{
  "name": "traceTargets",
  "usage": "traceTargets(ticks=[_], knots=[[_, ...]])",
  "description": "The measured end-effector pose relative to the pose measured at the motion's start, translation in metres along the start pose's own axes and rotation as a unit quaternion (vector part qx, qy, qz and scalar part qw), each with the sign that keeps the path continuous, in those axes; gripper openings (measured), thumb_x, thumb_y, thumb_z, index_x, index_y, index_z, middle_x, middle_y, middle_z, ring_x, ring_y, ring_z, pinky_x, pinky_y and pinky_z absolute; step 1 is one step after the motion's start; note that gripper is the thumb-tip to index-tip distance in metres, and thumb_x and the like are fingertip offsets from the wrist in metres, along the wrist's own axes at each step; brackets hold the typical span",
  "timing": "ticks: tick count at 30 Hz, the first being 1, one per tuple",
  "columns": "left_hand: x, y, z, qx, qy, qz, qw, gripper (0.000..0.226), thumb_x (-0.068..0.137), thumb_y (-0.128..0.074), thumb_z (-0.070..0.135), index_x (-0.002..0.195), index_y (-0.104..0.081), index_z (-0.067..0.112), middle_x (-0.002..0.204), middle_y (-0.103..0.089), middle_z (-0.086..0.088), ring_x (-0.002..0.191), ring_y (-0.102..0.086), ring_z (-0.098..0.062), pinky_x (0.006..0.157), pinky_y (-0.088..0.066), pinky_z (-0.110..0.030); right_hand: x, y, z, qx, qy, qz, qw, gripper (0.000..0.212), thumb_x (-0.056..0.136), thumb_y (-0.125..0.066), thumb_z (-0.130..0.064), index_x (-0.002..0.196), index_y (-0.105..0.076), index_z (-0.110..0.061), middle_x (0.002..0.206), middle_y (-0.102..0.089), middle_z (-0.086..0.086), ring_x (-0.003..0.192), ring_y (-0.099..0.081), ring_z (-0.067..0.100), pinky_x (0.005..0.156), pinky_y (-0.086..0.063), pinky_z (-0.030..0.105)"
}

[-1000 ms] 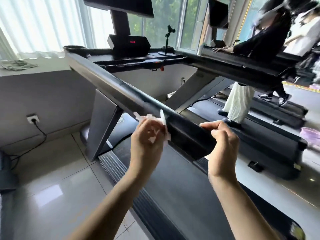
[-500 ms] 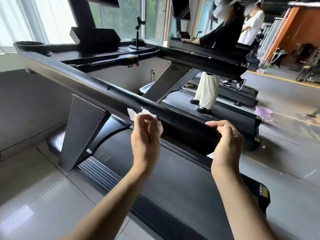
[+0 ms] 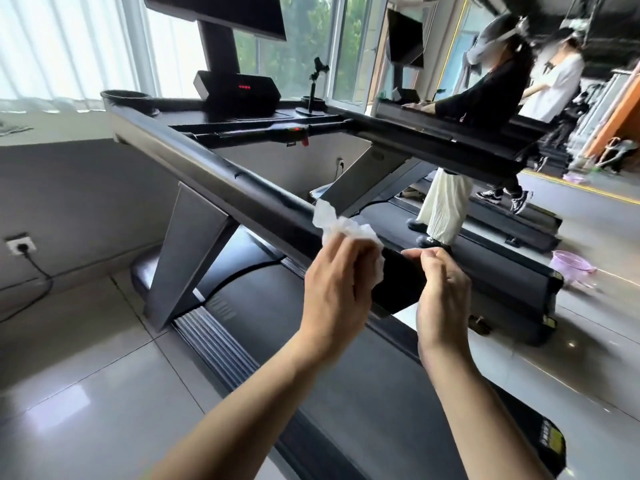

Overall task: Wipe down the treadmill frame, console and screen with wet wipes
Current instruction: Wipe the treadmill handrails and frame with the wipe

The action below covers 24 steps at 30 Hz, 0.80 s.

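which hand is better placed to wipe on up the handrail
Left. The left hand holds the wet wipe at the handrail; the right hand has no wipe and just grips the rail's near end.

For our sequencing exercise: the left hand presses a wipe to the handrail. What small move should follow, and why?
Probably slide the wipe along the rail toward the console: the left hand holds it near the rail's end, which the right hand grips.
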<state>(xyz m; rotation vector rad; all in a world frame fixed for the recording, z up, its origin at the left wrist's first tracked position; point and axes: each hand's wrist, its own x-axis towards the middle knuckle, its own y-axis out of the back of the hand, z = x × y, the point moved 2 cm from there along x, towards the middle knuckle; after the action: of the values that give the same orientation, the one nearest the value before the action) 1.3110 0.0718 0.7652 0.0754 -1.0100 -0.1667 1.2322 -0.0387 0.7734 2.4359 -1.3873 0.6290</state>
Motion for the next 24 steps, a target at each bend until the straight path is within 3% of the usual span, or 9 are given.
traceTargets(ticks=[2,4,9,11,13,15,18,21,24], knots=[[-0.004,-0.008,0.019,0.011,-0.062,-0.043,0.997,0.012,0.101,-0.061,0.009,0.094,-0.070,0.005,0.087,-0.060,-0.004,0.073,-0.054,-0.023,0.064,-0.046,-0.035,-0.001,0.001,-0.002,0.022,-0.001,-0.012,1.000,0.035,0.106,-0.040,-0.014,0.086,-0.067,-0.005,0.071,-0.070,-0.003,0.068,-0.063,0.009,0.062,-0.049,0.020],[0.005,-0.006,0.018,0.023,-0.068,-0.036,0.997,0.011,0.099,-0.062,0.007,0.091,-0.069,0.005,0.085,-0.063,-0.002,0.072,-0.057,-0.022,0.065,-0.047,-0.034,-0.002,0.002,-0.001,0.027,0.002,-0.012,1.000,0.035,0.107,-0.041,-0.015,0.086,-0.068,-0.006,0.070,-0.069,-0.007,0.065,-0.062,0.004,0.061,-0.047,0.015],[0.042,0.020,-0.046,0.076,0.098,0.088,0.988,0.006,0.094,-0.065,0.012,0.088,-0.068,0.012,0.082,-0.070,0.003,0.075,-0.064,-0.018,0.071,-0.052,-0.041,-0.001,0.002,-0.004,0.003,0.026,-0.024,0.999,0.040,0.097,-0.040,-0.027,0.091,-0.071,-0.002,0.078,-0.068,-0.011,0.076,-0.060,-0.009,0.071,-0.041,0.005],[0.045,0.024,-0.049,0.089,0.130,0.109,0.981,0.006,0.093,-0.065,0.013,0.088,-0.066,0.013,0.082,-0.070,0.003,0.075,-0.063,-0.020,0.071,-0.051,-0.043,-0.001,0.003,-0.005,-0.001,0.027,-0.030,0.999,0.039,0.096,-0.042,-0.029,0.091,-0.071,-0.003,0.079,-0.069,-0.002,0.073,-0.058,-0.007,0.070,-0.041,0.006],[0.032,0.011,-0.024,0.081,0.070,0.048,0.993,0.008,0.095,-0.063,0.017,0.088,-0.065,0.013,0.081,-0.069,0.002,0.071,-0.060,-0.019,0.068,-0.050,-0.037,0.001,0.003,-0.004,-0.013,0.021,-0.036,0.999,0.036,0.095,-0.045,-0.032,0.087,-0.071,-0.009,0.077,-0.067,0.012,0.070,-0.055,0.003,0.067,-0.042,0.014],[0.013,0.000,0.007,0.066,-0.007,-0.031,0.997,0.010,0.097,-0.061,0.017,0.089,-0.065,0.011,0.081,-0.068,0.001,0.069,-0.059,-0.018,0.065,-0.046,-0.031,0.005,0.004,-0.003,-0.007,0.004,-0.043,0.999,0.035,0.095,-0.047,-0.035,0.082,-0.069,-0.012,0.076,-0.066,0.016,0.071,-0.059,0.018,0.070,-0.047,0.032],[0.021,0.005,-0.005,0.090,-0.005,-0.016,0.996,0.009,0.098,-0.060,0.013,0.090,-0.063,0.011,0.073,-0.062,0.003,0.063,-0.053,-0.017,0.060,-0.044,-0.030,0.012,0.007,-0.006,-0.026,0.016,-0.060,0.998,0.038,0.094,-0.048,-0.037,0.078,-0.069,-0.010,0.075,-0.066,0.018,0.075,-0.060,0.032,0.070,-0.048,0.039],[0.040,0.015,-0.027,0.124,0.088,0.028,0.988,0.011,0.104,-0.054,0.018,0.094,-0.059,0.015,0.070,-0.059,0.005,0.063,-0.055,-0.023,0.063,-0.048,-0.040,0.016,0.007,-0.014,-0.053,0.034,-0.095,0.993,0.041,0.091,-0.051,-0.038,0.073,-0.061,-0.003,0.056,-0.050,0.004,0.058,-0.043,0.020,0.061,-0.036,0.034],[0.036,0.011,-0.005,0.118,0.082,-0.064,0.988,0.009,0.104,-0.053,0.020,0.097,-0.059,0.017,0.065,-0.062,0.005,0.060,-0.057,-0.019,0.061,-0.046,-0.036,0.027,0.008,-0.019,-0.116,0.029,-0.153,0.981,0.037,0.096,-0.063,-0.032,0.069,-0.058,-0.008,0.048,-0.046,-0.011,0.050,-0.041,0.006,0.055,-0.035,0.032]])
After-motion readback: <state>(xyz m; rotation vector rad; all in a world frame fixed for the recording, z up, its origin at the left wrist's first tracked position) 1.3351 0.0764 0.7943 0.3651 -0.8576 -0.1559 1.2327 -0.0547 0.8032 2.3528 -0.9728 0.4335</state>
